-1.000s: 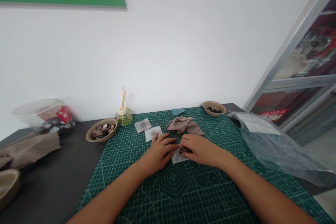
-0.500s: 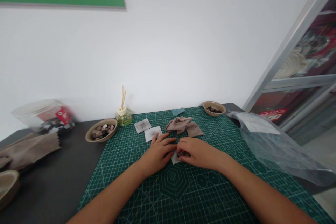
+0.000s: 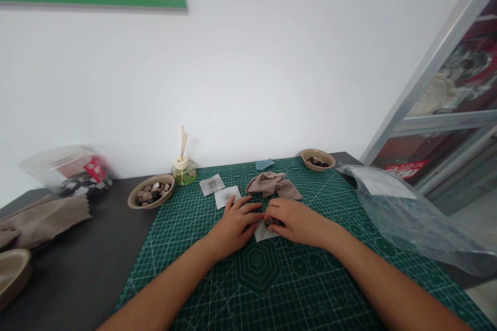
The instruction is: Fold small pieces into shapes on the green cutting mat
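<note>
My left hand (image 3: 234,226) rests with its fingers spread over the green cutting mat (image 3: 194,248), its fingertips at the edge of a white square (image 3: 264,231). My right hand (image 3: 297,222) is closed round a small dark stone (image 3: 272,221) above that same square. Two more white squares with grey smudges, one (image 3: 212,185) farther left and one (image 3: 227,197) nearer, lie beyond my left hand. A crumpled brown cloth (image 3: 267,184) lies behind my hands, and a small blue piece (image 3: 264,164) lies past it.
A bowl of stones (image 3: 132,200) and a reed diffuser (image 3: 184,171) stand at the left; another bowl (image 3: 317,167) is at the back right. A clear tub (image 3: 50,170), brown cloth (image 3: 50,217) and bowl (image 3: 13,289) are far left. A plastic bag (image 3: 407,222) lies right.
My right hand has shifted slightly away from me and to the right with the stone, so more of the white square shows. My left hand has stayed nearly still.
</note>
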`<action>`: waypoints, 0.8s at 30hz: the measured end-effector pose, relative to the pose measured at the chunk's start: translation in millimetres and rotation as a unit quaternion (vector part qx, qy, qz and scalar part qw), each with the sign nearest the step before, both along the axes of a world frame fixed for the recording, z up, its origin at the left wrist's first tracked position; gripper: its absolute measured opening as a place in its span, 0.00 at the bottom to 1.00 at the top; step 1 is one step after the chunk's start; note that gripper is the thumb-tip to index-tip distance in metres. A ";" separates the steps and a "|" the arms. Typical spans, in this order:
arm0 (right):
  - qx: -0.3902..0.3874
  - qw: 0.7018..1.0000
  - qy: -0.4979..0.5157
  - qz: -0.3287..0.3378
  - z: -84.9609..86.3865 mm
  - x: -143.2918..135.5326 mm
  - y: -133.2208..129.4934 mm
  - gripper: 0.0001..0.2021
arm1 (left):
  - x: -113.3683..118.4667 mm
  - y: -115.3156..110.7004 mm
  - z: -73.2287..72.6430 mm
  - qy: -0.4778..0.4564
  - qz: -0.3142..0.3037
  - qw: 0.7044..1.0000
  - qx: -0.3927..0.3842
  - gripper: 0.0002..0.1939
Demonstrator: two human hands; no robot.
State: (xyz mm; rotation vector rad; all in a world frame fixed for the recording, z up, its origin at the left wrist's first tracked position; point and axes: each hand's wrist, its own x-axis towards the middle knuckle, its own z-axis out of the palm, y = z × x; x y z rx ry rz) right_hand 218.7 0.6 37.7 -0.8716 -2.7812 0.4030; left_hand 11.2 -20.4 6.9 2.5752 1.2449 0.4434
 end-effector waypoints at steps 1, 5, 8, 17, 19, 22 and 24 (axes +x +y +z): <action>-0.002 1.000 -0.004 -0.003 0.2 -0.1 0.0 0.04 | 0.0 0.0 -0.1 -0.001 0.000 1.000 -0.001 0.17; -0.014 1.000 0.001 0.015 0.3 -1.9 -0.6 0.04 | 0.2 0.2 0.1 0.004 -0.001 1.000 -0.004 0.14; 0.008 1.000 0.001 0.001 -1.3 -2.1 0.3 0.05 | 0.1 0.3 -0.3 0.003 0.002 1.000 0.001 0.16; -0.003 1.000 -0.011 -0.013 -3.3 -2.6 -0.1 0.03 | 0.2 0.1 -0.6 0.006 0.001 1.000 0.005 0.16; -0.001 1.000 -0.010 -0.013 -3.4 -2.9 -0.2 0.04 | -0.1 0.2 -1.0 0.005 0.001 1.000 0.008 0.16; 0.006 0.999 -0.021 -0.030 -3.1 -2.7 -0.2 0.04 | -0.8 0.8 -2.4 0.003 -0.001 1.000 0.013 0.17; 0.005 0.999 -0.026 -0.034 -2.4 -2.9 -0.8 0.04 | -1.1 1.1 -3.1 0.003 -0.002 1.000 0.012 0.17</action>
